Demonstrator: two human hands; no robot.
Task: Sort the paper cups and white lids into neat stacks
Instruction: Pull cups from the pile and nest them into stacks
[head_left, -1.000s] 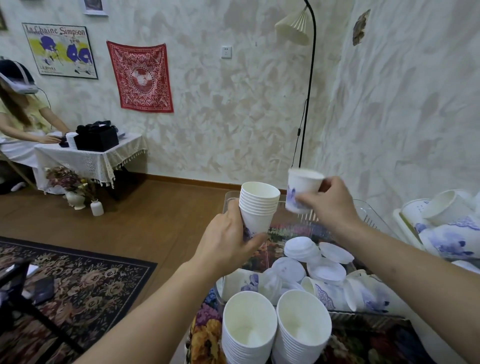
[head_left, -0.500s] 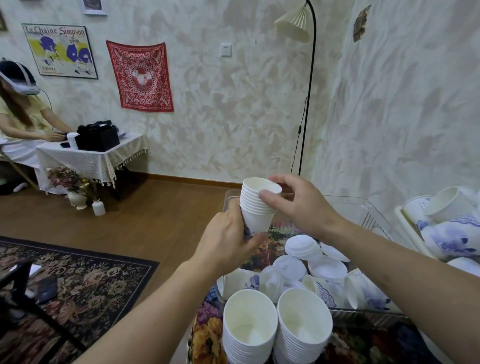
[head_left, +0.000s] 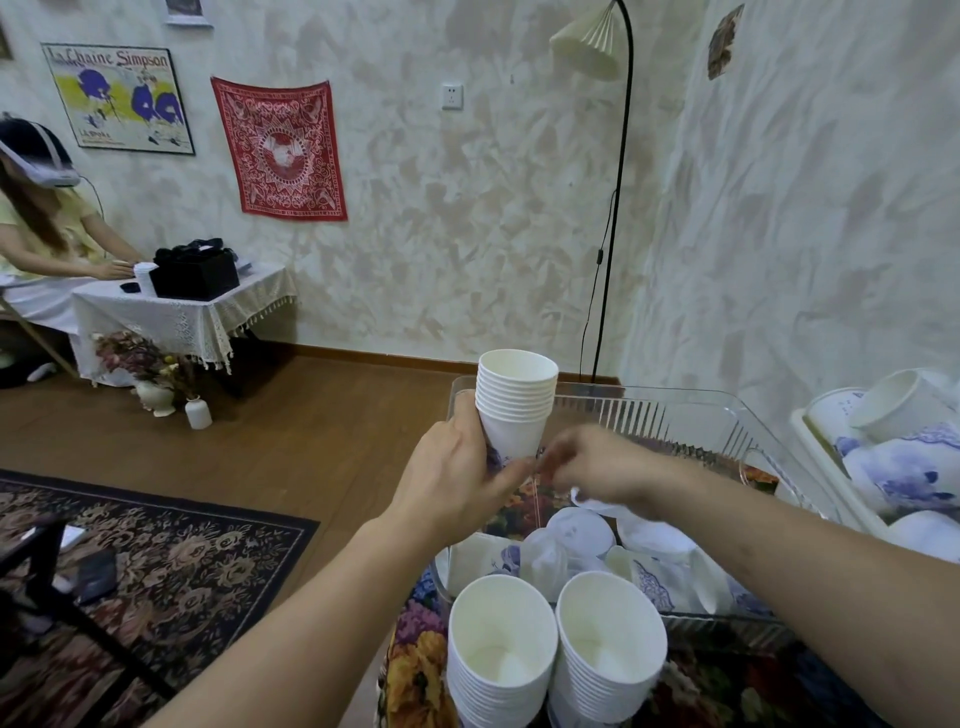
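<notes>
Two tall stacks of nested paper cups (head_left: 556, 654) side by side at the near edge of a floral-clothed worktop (head_left: 415, 675), mouths tilted toward the camera. Behind them, a clear plastic bin (head_left: 675, 410) with loose patterned cups (head_left: 654, 582) and white lids (head_left: 582, 530) jumbled at its near end. To the right, a white tray (head_left: 810, 436) heaped with more blue-patterned cups. Above the bin's left wall, held upright in the air, a smaller stack of cups (head_left: 517, 400), lower part wrapped by the left hand (head_left: 452, 483), grip closed round it. Just right of that stack's base, over the lids, right hand (head_left: 602, 462) motion-blurred, fingers pointing down; cannot tell whether its grip is wide, narrow or holding anything.
</notes>
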